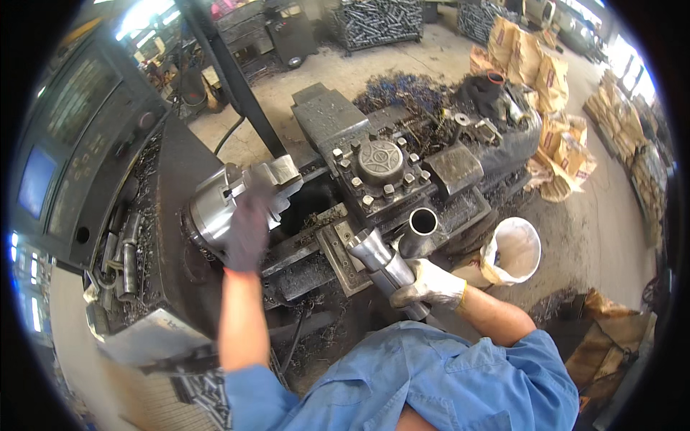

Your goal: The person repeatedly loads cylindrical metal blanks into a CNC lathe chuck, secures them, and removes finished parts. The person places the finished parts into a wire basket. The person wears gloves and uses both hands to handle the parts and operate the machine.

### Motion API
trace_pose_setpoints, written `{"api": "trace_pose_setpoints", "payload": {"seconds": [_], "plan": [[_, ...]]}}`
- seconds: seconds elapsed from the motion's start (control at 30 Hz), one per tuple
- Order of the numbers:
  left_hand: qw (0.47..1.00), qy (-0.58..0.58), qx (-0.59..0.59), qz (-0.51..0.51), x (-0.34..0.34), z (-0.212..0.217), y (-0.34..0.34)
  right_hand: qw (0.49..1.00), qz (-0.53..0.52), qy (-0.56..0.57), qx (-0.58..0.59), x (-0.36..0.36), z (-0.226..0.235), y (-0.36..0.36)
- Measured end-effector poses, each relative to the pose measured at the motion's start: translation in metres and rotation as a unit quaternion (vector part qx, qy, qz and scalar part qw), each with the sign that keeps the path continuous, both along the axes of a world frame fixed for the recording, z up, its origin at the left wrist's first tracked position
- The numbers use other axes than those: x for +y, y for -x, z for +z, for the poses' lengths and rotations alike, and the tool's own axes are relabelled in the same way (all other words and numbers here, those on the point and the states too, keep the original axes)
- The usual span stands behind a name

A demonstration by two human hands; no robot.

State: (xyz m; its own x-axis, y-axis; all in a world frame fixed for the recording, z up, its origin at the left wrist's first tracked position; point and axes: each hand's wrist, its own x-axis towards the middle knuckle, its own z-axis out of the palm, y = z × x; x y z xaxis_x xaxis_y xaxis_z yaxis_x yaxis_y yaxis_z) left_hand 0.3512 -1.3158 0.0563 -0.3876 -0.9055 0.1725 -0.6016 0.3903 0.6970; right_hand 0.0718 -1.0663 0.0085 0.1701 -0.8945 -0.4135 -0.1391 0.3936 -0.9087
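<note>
My left hand, in a dark glove, is at the jaws of the lathe chuck. Motion smears its fingers, so their grip does not show. In a white glove, my right hand is closed round a shiny turned steel cylinder. That cylinder slants in front of my body, its wider flared end pointing away from me. Just beyond it stands an upright grey metal tube with an open top. The bolted square tool post sits on the lathe carriage between the two hands' far sides.
A white bucket stands at the right. Metal shavings lie behind the lathe. Paper sacks and wire crates of metal parts are farther back. A control panel with a screen rises at the left.
</note>
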Motion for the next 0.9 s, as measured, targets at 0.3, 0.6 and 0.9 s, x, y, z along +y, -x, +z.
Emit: {"api": "trace_pose_setpoints", "payload": {"seconds": [0.3, 0.6, 0.9], "plan": [[0.863, -0.406, 0.164, -0.253, 0.101, -0.003, 0.046, 0.989, 0.132, -0.064, -0.028, -0.018, 0.017, 0.0], [0.979, 0.02, 0.149, -0.134, 0.017, 0.019, 0.046, 0.989, 0.095, -0.071, -0.083, -0.003, -0.02, 0.012], [0.935, 0.201, -0.21, 0.204, -0.039, 0.019, 0.002, 0.991, 0.084, -0.053, -0.091, -0.001, -0.035, 0.022]]}}
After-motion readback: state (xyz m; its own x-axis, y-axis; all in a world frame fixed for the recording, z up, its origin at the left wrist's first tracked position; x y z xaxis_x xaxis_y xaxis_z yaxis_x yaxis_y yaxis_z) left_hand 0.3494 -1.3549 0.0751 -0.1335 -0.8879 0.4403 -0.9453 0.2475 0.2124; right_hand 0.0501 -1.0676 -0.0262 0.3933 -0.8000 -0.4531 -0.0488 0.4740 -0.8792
